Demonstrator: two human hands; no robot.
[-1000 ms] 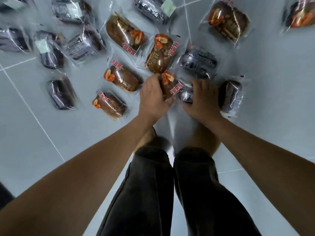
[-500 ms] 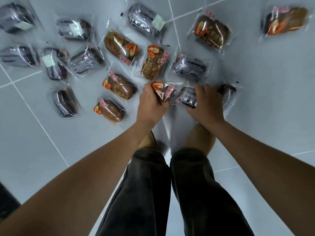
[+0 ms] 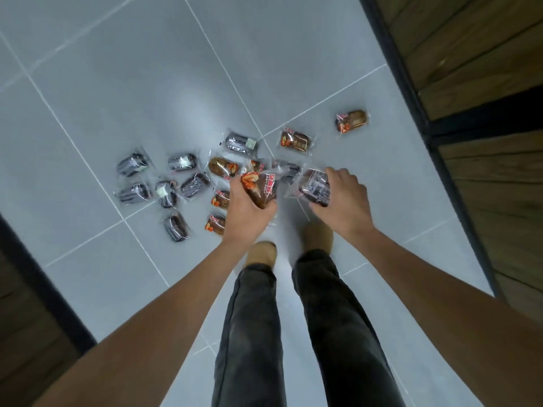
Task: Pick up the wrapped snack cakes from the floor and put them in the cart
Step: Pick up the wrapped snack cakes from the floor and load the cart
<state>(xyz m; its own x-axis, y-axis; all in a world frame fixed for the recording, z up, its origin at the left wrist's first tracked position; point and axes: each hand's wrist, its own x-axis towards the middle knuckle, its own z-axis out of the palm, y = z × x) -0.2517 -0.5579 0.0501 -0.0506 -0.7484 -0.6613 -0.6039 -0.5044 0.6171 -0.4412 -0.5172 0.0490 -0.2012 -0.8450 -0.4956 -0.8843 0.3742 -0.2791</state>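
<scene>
Our left hand (image 3: 246, 214) curls its grip round a brown snack cake (image 3: 263, 188), our right hand (image 3: 345, 201) round a dark snack cake (image 3: 316, 186), above other cakes (image 3: 175, 228) on the floor (image 3: 176, 69) from nine to one o'clock, probably to carry two per trip.

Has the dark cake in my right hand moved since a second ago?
Yes. The dark cake in the right hand has risen off the grey floor.
</scene>
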